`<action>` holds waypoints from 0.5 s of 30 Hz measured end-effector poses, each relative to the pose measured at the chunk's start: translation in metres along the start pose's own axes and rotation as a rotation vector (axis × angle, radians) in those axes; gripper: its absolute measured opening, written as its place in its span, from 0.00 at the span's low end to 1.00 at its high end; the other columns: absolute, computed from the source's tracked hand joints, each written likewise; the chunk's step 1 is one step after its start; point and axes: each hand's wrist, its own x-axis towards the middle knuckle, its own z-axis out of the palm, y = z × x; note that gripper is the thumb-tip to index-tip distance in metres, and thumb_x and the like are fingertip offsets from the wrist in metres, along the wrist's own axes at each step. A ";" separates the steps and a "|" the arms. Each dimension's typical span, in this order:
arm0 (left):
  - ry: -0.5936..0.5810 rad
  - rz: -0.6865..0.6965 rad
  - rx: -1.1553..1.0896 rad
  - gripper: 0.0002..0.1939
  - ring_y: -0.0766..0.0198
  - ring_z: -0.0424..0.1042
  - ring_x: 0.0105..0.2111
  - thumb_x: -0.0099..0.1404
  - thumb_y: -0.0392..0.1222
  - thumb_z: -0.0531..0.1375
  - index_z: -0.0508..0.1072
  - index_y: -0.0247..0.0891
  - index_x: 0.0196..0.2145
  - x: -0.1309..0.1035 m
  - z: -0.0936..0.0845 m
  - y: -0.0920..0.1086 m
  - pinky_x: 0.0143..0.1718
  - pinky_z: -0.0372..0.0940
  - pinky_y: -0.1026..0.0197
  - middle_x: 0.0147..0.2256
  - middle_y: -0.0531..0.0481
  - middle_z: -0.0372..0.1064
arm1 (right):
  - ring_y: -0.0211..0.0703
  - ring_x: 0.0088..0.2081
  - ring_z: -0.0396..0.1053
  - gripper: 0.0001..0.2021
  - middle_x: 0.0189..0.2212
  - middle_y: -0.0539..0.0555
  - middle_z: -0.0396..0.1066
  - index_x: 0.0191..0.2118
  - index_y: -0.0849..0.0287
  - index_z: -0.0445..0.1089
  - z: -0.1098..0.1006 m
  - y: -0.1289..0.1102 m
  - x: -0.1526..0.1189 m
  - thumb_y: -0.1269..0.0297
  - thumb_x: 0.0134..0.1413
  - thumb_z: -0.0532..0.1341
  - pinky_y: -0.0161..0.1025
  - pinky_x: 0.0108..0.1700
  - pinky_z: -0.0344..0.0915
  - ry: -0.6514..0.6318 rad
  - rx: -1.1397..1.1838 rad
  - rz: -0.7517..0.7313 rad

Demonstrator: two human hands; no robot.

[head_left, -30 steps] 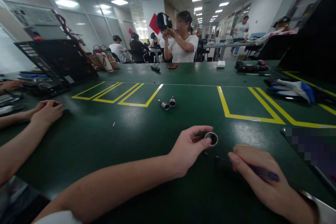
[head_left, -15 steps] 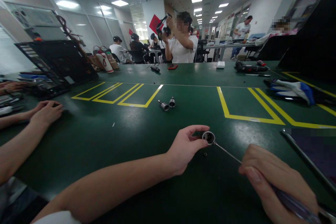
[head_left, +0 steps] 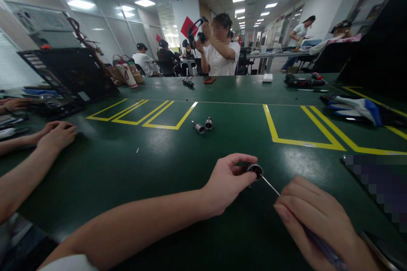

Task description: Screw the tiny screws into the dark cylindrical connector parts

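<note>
My left hand [head_left: 226, 184] pinches a round, hollow metal socket [head_left: 259, 166] between thumb and fingers, its open mouth facing me. My right hand [head_left: 318, 216] is closed round the purple, see-through handle of a screwdriver [head_left: 321, 249]. The thin shaft points up and left, with its tip inside the socket's mouth; what it touches in there is too dark to make out. A tiny dark piece [head_left: 249, 186] lies on the green table just below the socket, partly hidden by my left thumb. Farther off, two similar metal sockets [head_left: 199, 128] with narrow shanks lie close together.
Yellow tape outlines [head_left: 273, 129] mark the tabletop. Blue-and-white gloves [head_left: 356, 108] and a black power tool [head_left: 303, 81] lie at the right. A dark flat panel [head_left: 375, 186] is near my right hand. Another person's hands [head_left: 57, 137] rest at the left.
My right hand has moved left, bringing the screwdriver tip from the socket's rim into its mouth. My left hand has shifted slightly right and down with the socket.
</note>
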 end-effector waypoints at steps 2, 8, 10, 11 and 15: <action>0.010 0.024 0.016 0.15 0.62 0.73 0.38 0.53 0.33 0.64 0.72 0.35 0.41 0.001 0.000 -0.002 0.42 0.66 0.57 0.35 0.46 0.74 | 0.38 0.23 0.60 0.10 0.20 0.51 0.63 0.27 0.59 0.65 0.002 -0.002 0.000 0.78 0.54 0.53 0.36 0.23 0.55 0.002 -0.022 -0.029; 0.023 0.056 0.033 0.11 0.63 0.74 0.34 0.54 0.33 0.63 0.72 0.35 0.38 0.003 -0.002 -0.006 0.40 0.68 0.57 0.32 0.47 0.74 | 0.38 0.23 0.58 0.10 0.19 0.51 0.62 0.27 0.59 0.64 0.004 -0.007 0.002 0.80 0.53 0.53 0.36 0.23 0.53 -0.014 -0.072 -0.098; 0.025 0.056 0.042 0.11 0.63 0.74 0.34 0.54 0.32 0.62 0.72 0.35 0.38 0.003 -0.002 -0.006 0.40 0.68 0.57 0.33 0.47 0.74 | 0.38 0.22 0.58 0.11 0.18 0.51 0.61 0.25 0.60 0.64 0.004 -0.008 0.003 0.80 0.53 0.53 0.36 0.22 0.52 -0.017 -0.108 -0.125; 0.030 0.054 0.048 0.11 0.63 0.74 0.34 0.54 0.32 0.62 0.72 0.34 0.38 0.004 -0.001 -0.006 0.40 0.68 0.57 0.33 0.47 0.74 | 0.38 0.22 0.58 0.12 0.18 0.51 0.61 0.24 0.60 0.65 0.004 -0.009 0.004 0.80 0.53 0.53 0.36 0.22 0.52 -0.025 -0.130 -0.140; 0.041 0.034 0.064 0.12 0.64 0.74 0.33 0.54 0.32 0.62 0.72 0.33 0.38 0.004 -0.001 -0.005 0.38 0.68 0.58 0.33 0.46 0.74 | 0.38 0.21 0.58 0.13 0.17 0.52 0.61 0.22 0.59 0.65 0.004 -0.011 0.005 0.79 0.54 0.52 0.37 0.23 0.53 -0.034 -0.204 -0.148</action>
